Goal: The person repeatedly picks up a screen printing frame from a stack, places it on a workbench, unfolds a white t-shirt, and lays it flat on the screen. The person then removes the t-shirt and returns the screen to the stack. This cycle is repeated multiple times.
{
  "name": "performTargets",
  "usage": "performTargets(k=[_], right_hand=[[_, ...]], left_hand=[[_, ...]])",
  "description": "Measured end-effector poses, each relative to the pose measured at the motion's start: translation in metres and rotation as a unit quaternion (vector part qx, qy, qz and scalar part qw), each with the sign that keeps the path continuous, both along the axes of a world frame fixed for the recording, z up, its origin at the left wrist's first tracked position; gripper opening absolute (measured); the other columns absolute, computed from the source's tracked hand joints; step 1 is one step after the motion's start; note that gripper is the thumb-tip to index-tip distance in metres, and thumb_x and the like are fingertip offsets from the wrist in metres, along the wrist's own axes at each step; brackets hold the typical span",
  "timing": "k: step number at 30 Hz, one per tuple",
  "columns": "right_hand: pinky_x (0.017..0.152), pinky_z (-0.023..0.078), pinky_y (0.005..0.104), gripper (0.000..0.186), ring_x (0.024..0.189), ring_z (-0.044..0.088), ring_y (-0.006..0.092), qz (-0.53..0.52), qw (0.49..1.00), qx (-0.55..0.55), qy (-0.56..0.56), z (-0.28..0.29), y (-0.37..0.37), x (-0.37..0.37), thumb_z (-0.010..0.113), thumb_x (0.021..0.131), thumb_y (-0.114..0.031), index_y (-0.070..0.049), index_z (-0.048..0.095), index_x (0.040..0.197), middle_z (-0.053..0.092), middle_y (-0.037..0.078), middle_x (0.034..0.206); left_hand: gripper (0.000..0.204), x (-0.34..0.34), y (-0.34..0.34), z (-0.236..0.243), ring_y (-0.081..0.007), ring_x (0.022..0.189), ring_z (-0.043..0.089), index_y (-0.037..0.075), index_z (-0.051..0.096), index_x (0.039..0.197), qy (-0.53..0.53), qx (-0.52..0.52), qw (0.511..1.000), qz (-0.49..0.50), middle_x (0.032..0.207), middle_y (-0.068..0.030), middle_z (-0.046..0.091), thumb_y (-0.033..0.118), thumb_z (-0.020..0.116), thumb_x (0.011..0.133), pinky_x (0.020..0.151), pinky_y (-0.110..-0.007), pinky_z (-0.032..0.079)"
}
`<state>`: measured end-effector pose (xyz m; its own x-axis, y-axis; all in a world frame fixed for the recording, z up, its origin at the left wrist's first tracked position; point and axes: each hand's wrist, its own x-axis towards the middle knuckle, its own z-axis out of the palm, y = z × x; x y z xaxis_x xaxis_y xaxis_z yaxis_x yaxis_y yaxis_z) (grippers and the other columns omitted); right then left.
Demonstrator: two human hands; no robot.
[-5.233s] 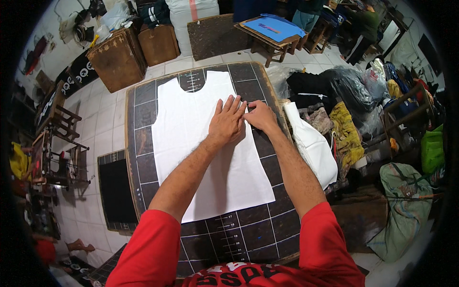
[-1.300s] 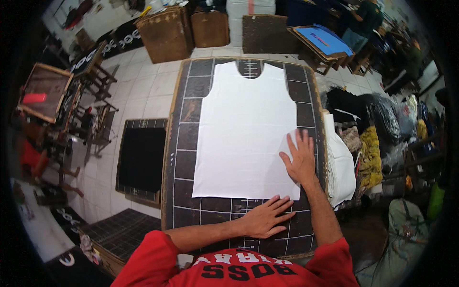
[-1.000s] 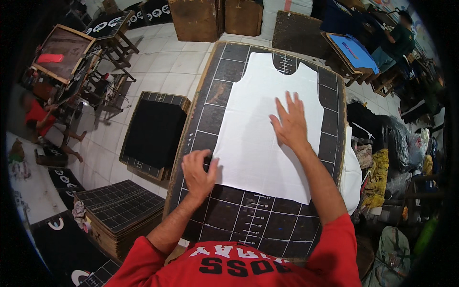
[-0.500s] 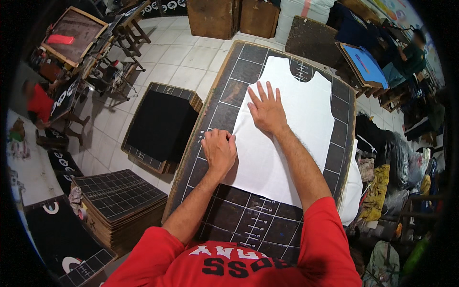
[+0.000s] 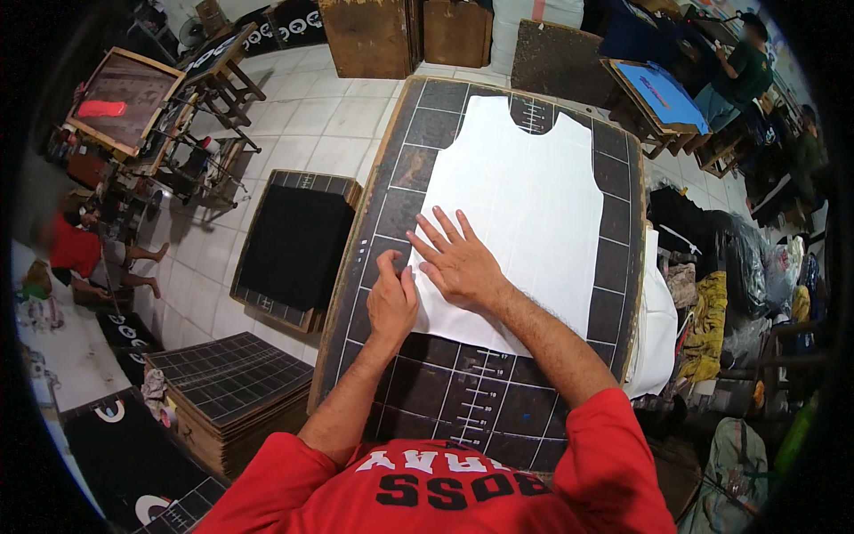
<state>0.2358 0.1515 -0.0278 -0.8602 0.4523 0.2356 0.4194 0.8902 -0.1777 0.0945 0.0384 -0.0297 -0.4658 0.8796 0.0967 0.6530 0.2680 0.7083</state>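
A white shirt-body fabric panel point(image 5: 525, 196) with a cut neckline and armholes lies flat on a dark gridded board point(image 5: 614, 196). My right hand point(image 5: 461, 267) rests palm down on its lower left part, fingers spread. Beside the panel's left edge is my left hand point(image 5: 391, 298), its fingers loosely curled and the thumb apart from the index finger. I see nothing held in it; its lower fingers are partly hidden. Ruler marks point(image 5: 480, 392) show on the board below the panel's bottom edge.
To the left, black fabric point(image 5: 294, 236) covers a stack of boards; nearer stands another stack of gridded boards point(image 5: 236, 378). White cloth point(image 5: 656, 329) hangs by the board's right edge. Bundled fabrics and plastic bags point(image 5: 738, 285) lie farther right. Other people sit or stand at both sides.
My right hand has slid down the panel toward me and toward its left edge. My left hand has shifted slightly nearer, its thumb and index finger parting. The whole view has shifted a little.
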Motion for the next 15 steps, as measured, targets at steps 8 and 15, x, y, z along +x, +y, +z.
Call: performTargets(k=[8,15], right_hand=[[0.123,0.016,0.0614,0.054,0.151,0.025,0.0394,0.025,1.000,-0.003,0.006,-0.001,-0.056,0.005,0.054,0.098,-0.040,-0.007,0.054,0.142,0.038,0.019,0.158],[0.123,0.022,0.0563,0.049,0.147,0.032,0.0415,0.169,0.946,-0.256,0.106,0.000,-0.130,0.027,0.057,0.098,-0.038,-0.009,0.058,0.138,0.046,0.021,0.149]], left_hand=[[0.039,-0.020,-0.001,-0.001,-0.0501,0.091,0.066,0.004,0.047,0.134,0.009,-0.027,1.000,0.005,0.100,-0.0301,0.069,0.021,0.055,0.100,0.076,-0.055,0.051],[0.036,-0.038,0.000,0.013,-0.0331,0.092,0.064,0.002,0.056,0.128,0.081,0.056,0.995,-0.003,0.106,-0.0169,0.065,0.022,0.062,0.098,0.078,-0.043,0.051]])
